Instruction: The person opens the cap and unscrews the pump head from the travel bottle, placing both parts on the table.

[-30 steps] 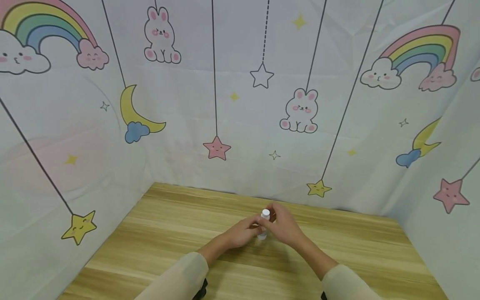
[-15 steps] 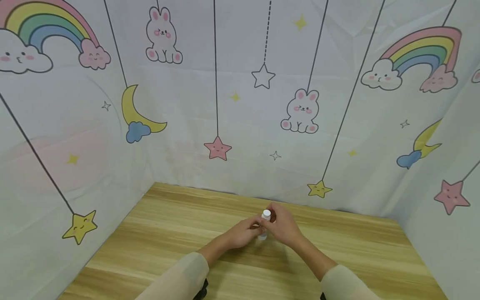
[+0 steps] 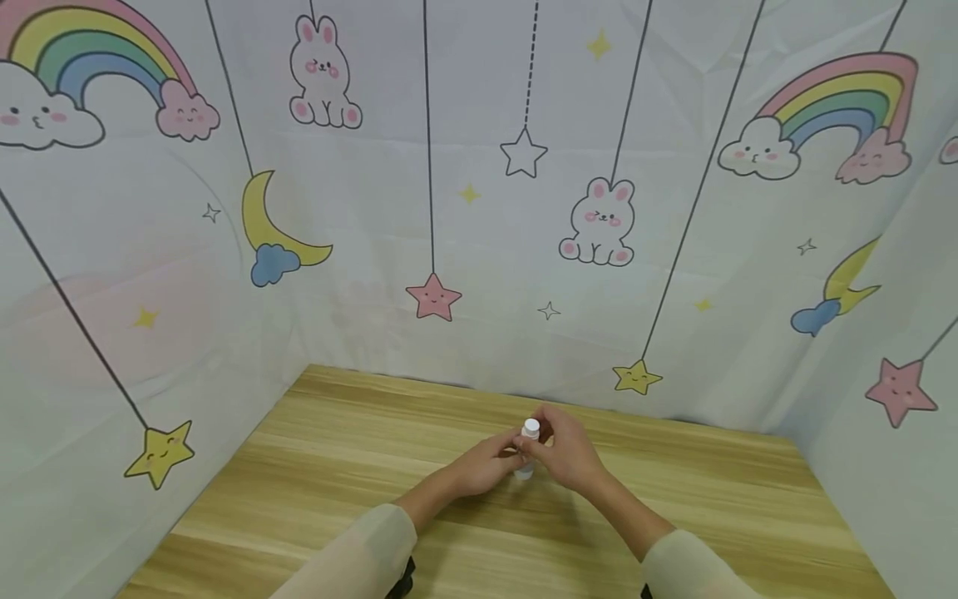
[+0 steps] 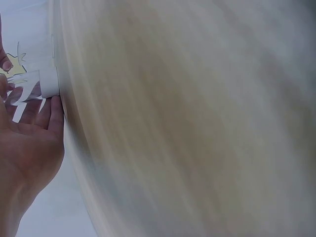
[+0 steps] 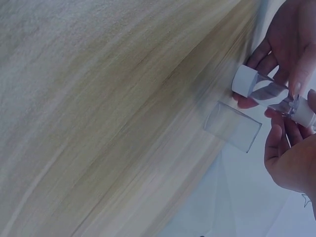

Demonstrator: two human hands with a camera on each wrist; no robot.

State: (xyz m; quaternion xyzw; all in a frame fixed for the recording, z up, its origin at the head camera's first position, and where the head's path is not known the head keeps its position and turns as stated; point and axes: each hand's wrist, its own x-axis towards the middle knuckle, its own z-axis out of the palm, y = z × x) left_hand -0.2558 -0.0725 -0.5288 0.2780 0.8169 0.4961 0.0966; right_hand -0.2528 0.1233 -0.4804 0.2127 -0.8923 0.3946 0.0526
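Observation:
Between the two hands stands a small clear bottle (image 3: pixel 530 428) with a white top and a white base. My left hand (image 3: pixel 481 466) grips its body from the left, the thumb in front and the fingers behind. From the other side my right hand (image 3: pixel 567 449) pinches the upper part, just below the white top. The left wrist view shows the white base (image 4: pixel 49 83) down at the tabletop, against the left fingers. A clear rectangular piece, like a see-through cap (image 5: pixel 232 127), appears beside the bottle in the right wrist view; the hands hide it in the head view.
The wood-grain table (image 3: pixel 314 482) runs back to a white cloth wall (image 3: pixel 494 349) printed with rainbows, rabbits and stars. Similar cloth closes off the left and right sides. Both forearms, in pale sleeves (image 3: pixel 367 541), reach in from the front.
Both hands stay around the bottle in the same place. Only a very slight shift of the fingers and the head view shows.

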